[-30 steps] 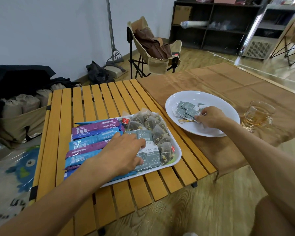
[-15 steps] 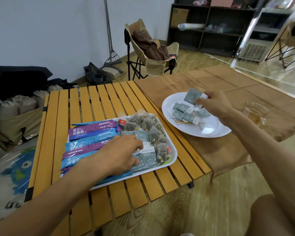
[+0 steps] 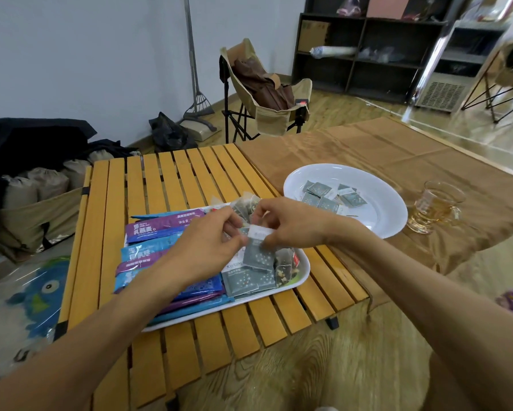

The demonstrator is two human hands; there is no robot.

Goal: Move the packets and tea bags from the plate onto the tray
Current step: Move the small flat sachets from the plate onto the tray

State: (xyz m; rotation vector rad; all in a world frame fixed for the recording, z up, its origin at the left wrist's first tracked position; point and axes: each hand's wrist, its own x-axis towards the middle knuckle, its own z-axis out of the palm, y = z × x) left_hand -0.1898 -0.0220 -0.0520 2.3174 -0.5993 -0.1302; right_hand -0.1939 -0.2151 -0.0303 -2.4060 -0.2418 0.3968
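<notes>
A white tray (image 3: 304, 274) on the slatted table holds purple and blue stick packets (image 3: 160, 228), grey packets and mesh tea bags (image 3: 284, 264). Above its middle hangs a grey starred tea packet (image 3: 258, 254); my right hand (image 3: 290, 225) pinches its white top edge. My left hand (image 3: 210, 247) meets it from the left, fingers curled at the same edge. To the right, a white plate (image 3: 379, 215) on the brown cloth holds several more grey packets (image 3: 327, 195).
A glass mug of tea (image 3: 433, 207) stands on the brown cloth (image 3: 397, 149) right of the plate. The yellow slatted table (image 3: 172, 185) ends close in front. A folding chair (image 3: 267, 93) and dark shelves (image 3: 367, 54) stand behind; bags (image 3: 39, 185) sit at left.
My right hand lifted a grey packet off the plate and carried it left over the tray. My left hand rose from the tray's packets to meet it.
</notes>
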